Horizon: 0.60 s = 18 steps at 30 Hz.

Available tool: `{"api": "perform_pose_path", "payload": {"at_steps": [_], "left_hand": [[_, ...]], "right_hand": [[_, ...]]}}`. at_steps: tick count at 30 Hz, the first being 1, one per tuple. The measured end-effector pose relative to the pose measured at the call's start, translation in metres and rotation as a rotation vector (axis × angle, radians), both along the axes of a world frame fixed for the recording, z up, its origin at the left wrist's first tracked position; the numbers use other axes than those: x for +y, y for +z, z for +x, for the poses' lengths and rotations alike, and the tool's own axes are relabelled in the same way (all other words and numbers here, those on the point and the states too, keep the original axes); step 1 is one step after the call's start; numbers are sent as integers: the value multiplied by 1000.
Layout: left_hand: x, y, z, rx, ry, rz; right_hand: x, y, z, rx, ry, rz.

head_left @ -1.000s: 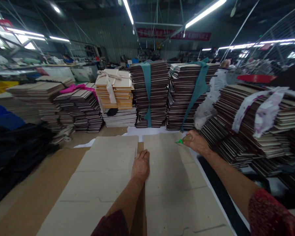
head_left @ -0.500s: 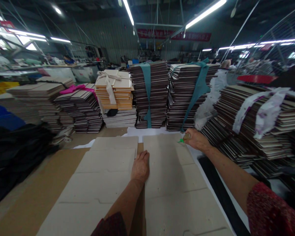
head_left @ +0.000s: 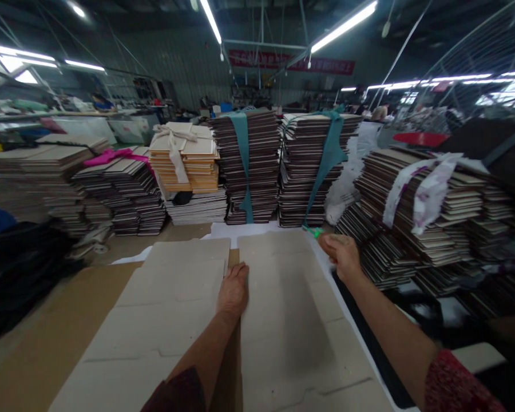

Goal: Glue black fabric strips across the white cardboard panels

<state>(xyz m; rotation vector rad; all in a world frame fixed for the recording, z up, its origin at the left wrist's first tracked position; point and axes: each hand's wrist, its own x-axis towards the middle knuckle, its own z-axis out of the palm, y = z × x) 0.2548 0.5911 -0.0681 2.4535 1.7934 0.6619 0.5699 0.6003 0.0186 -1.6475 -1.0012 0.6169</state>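
Observation:
My left hand lies flat with its fingers stretched out, over the narrow gap between two rows of beige boards. Its edge touches the long side of the right row; the left row is just beside it. Closed around the brown handle of a small green-tipped tool is my right hand. The tool points to the left near the far right corner of the right row. I cannot make out its exact kind. Overlapping edges and small dark marks show on the boards.
Tall stacks of dark-edged boards stand along the back, tied with teal cloth strips. More tied stacks crowd the right. Black cloth lies at the left. A dark strip runs beside the right row.
My right hand has moved right and outward from the right row's edge with the tool. My left hand stays at the gap. The whole view has turned slightly to the right.

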Motion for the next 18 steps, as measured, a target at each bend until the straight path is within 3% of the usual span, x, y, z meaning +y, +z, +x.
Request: {"api": "perform_pose_path", "payload": {"at_steps": [3,6,10,14,18], "left_hand": [[3,0,0,-13,27,23],[8,7,4,-26,40,21],[10,26,16,-25,10,-14],[-5,51,31,-35,-72,-6],[-49,80,27,-38,-256,-10]], "right_hand": [[-58,19,18,251,-31,12],[-139,38,43,525,-92,22],[-263,51,74,973,-363,135],[-379,44,83,914,-586,168],[-456,31,61,963,-652,73]]}}
